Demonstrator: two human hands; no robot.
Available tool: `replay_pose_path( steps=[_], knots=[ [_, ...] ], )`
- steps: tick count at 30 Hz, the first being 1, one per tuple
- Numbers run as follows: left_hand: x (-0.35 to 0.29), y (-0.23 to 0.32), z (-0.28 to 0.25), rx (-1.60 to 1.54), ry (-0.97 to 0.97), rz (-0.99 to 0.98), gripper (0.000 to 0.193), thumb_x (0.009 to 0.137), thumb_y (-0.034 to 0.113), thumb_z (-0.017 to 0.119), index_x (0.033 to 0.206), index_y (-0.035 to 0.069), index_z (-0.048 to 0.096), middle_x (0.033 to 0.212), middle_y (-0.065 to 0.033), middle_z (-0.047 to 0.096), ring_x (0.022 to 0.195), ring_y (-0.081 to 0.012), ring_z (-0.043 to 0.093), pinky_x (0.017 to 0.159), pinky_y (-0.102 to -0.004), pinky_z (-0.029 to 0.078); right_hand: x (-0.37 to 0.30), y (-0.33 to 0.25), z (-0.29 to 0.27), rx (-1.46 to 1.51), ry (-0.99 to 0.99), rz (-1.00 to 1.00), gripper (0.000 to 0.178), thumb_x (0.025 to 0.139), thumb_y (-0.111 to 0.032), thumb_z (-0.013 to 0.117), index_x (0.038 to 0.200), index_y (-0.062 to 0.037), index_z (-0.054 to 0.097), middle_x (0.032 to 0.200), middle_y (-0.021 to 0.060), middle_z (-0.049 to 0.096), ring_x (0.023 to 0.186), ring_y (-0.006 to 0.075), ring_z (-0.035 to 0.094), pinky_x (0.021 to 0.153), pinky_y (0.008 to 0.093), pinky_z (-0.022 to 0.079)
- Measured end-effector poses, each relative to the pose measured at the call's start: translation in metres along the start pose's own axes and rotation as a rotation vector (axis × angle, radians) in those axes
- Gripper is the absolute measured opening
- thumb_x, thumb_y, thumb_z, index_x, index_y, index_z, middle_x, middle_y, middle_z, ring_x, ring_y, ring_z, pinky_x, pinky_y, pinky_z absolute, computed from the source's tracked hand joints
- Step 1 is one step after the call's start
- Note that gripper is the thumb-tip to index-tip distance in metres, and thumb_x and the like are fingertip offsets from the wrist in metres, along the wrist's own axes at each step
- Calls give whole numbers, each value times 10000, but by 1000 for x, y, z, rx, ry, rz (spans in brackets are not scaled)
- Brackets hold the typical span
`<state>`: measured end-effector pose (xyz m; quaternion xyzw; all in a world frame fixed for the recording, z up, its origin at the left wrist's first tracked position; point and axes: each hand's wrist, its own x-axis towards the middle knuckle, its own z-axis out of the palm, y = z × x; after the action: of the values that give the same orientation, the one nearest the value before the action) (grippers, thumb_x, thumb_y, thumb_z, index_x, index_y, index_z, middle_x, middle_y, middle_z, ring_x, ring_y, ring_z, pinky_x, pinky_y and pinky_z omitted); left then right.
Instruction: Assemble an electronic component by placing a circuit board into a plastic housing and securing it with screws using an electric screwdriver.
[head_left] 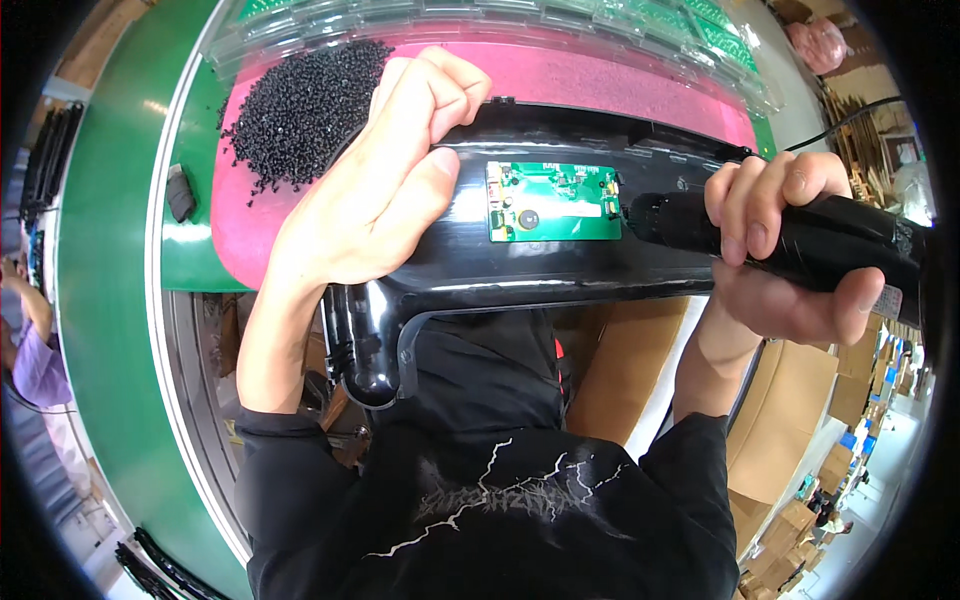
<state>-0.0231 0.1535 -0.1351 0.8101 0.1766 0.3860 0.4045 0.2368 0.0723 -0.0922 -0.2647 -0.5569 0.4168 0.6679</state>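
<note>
A glossy black plastic housing (460, 270) lies across the near side of the pink mat. Set in it is a green circuit board (555, 203) with small components and a round dark part. My left hand (390, 170) is closed over the housing's left part, fingers curled at its far edge, the thumb lying on its surface. In my right hand (780, 250) is a black electric screwdriver (840, 240), held nearly level, its nose pointing left at the board's right edge. Whether the tip touches a screw there is too small to tell.
A heap of small black screws (300, 110) covers the far left of the pink mat (600, 75). Clear plastic trays (480, 30) with green boards stand behind. A small dark object (181, 195) lies on the green table (115, 250). Cardboard boxes (785, 410) stand at right; another person (40, 365) is far left.
</note>
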Motion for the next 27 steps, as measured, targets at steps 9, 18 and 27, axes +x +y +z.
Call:
replay_pose_path(
  steps=[9, 18, 27],
  knots=[
    [1, -2, 2, 92, -75, -83, 157, 797, -8, 462, 946, -7, 412, 918, -105, 421, 885, -252, 413, 845, -343, 370, -2, -2, -2, -7, -93, -5, 688, 746, -693, 565, 976, -49, 495, 651, -16, 489, 500, 89, 423, 558, 258, 332],
    [3, -5, 2, 116, -150, -145, 145, 837, -17, 478, 967, 28, 432, 924, -89, 495, 847, -181, 467, 830, -301, 400, 4, 5, -3, 26, -42, 62, 667, 735, -702, 589, 877, -62, 461, 622, -29, 470, 466, 74, 404, 514, 240, 306],
    [-30, 23, -28, -178, 615, 84, 163, 900, 102, 575, 977, 3, 472, 763, -86, 521, 616, -130, 467, 513, -242, 379, 5, 11, 16, -125, 49, 172, 681, 768, -692, 578, 939, -37, 506, 603, -26, 482, 464, 70, 408, 492, 237, 301]
  ],
)
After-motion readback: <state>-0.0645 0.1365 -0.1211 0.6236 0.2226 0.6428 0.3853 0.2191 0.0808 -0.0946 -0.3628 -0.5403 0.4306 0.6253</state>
